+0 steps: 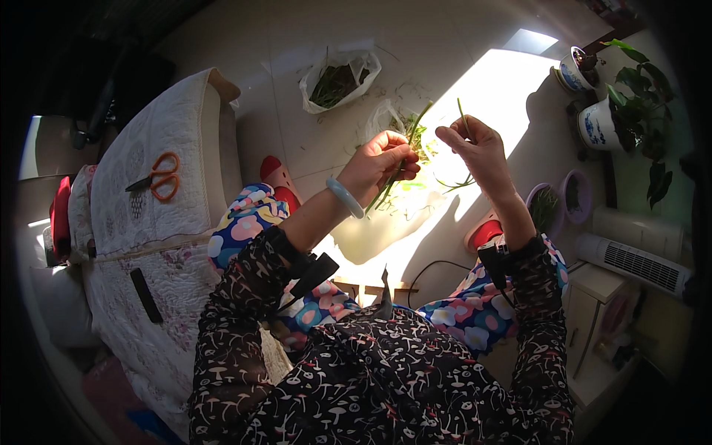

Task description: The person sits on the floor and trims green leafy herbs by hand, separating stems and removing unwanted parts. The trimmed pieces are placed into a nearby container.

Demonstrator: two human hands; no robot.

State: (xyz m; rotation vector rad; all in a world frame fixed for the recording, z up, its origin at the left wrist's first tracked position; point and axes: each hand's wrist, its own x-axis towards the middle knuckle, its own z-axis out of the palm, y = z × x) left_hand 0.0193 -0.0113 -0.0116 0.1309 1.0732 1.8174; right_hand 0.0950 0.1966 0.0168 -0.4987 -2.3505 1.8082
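Note:
My left hand [384, 158], with a pale bangle at the wrist, pinches several long green stems [420, 119] that slant across the fingers. To its right, my right hand [475, 147] grips a thin green stem [460, 108] whose tip rises above the fingers; thin green strands [459, 184] hang below. The two hands are apart, raised over the sunlit floor. Behind them, partly hidden, lie a clear plastic bag [381, 118] and a heap of green and yellowish plant scraps [418, 143]. Farther off, a white plastic bag [367, 64] holds dark green stalks [332, 89].
Orange-handled scissors [167, 177] and a black remote control [146, 295] lie on a quilted sofa cover [161, 111] at left. At right are potted plants [598, 125], purple pots [578, 194], a white slatted appliance [634, 261] and a cabinet [592, 311]. A black cable [428, 267] curves below.

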